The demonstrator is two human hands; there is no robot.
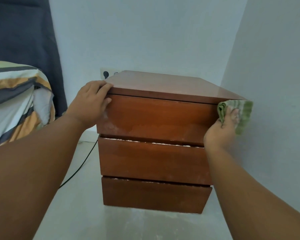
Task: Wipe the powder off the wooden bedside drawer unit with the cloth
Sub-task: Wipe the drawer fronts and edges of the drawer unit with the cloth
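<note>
Head view: cloth (241,115) in right hand (222,129).

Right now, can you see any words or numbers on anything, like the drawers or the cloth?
None: no words, numbers, labels or signs show anywhere.
Wooden bedside drawer unit: bare wood, whitish powder smears only.
Green cloth in the right hand: stripes, no tag visible.
Wall socket: no readable marking.
Striped bedding: pattern only.
</note>
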